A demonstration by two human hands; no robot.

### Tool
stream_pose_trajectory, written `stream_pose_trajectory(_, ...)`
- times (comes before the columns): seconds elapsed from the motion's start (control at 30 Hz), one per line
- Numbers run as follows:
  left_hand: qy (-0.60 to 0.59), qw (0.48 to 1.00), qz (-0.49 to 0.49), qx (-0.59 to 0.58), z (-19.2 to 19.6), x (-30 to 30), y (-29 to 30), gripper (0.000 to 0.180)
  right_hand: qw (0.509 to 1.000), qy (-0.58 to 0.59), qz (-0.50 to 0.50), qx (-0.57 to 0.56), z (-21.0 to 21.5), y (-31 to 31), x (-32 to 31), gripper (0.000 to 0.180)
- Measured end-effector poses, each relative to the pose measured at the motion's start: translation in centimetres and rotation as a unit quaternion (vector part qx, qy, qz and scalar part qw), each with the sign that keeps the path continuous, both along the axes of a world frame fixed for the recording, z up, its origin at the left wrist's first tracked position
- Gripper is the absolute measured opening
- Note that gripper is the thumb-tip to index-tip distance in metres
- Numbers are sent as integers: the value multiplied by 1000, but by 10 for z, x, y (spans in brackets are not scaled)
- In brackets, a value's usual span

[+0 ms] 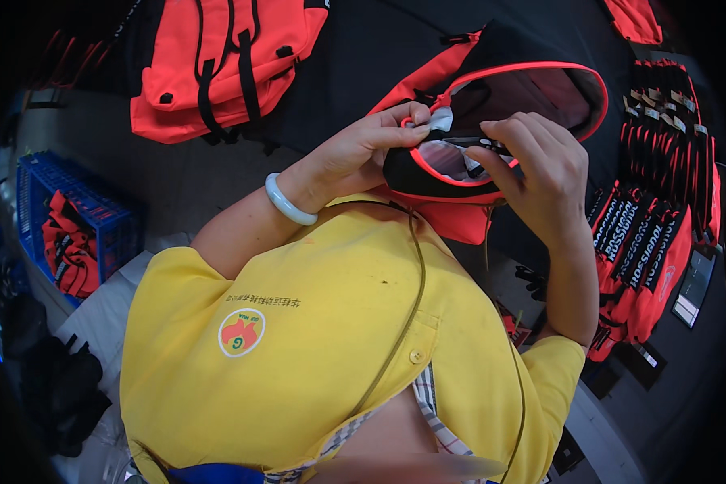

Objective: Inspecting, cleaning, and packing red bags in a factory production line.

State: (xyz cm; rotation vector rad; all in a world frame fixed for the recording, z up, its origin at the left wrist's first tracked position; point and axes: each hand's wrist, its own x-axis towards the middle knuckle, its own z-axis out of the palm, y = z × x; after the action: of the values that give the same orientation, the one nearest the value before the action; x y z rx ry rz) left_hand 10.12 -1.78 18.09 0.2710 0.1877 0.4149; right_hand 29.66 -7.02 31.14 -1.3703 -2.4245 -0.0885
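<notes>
A red and black bag [508,73] lies against my front, its red-edged mouth gaping and its pale lining showing. My left hand [379,141], with a pale bangle [289,202] at the wrist, is closed in a pinch on the rim at the bag's left end. A small white tag or scrap [440,120] sits by those fingertips. Over the opening, my right hand [540,157] is closed around a small black and silver tool [492,146], possibly thread snips. Its tip points toward the left fingers; the palm hides part of it.
Another red backpack [218,73] with black straps lies on the dark table at upper left. To the right stand stacks of red and black bags [661,161]. A blue crate [81,181] holding red pieces stands at left. Black items [56,387] lie at lower left.
</notes>
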Motion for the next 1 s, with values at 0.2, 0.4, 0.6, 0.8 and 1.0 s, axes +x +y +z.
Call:
stream_pose_trajectory(0.2,-19,1000,-8,-3,-4,2,0,14,1000,-12,16,-12,-1,4,-4,25)
stream_pose_trajectory(0.4,-11,1000,-12,-4,-4,3,-1,11,998,-55,21,-19,2,6,-8,26)
stream_pose_trajectory(0.6,-9,1000,-13,0,-1,5,-1,12,994,-95,29,-42,14,10,-14,26)
stream_pose_trajectory(0.8,-17,1000,-15,4,-5,4,1,12,992,-111,41,-45,19,17,-19,25)
stream_pose_trajectory(1.0,18,1000,-16,-16,3,3,0,10,999,-26,28,36,20,19,-19,25)
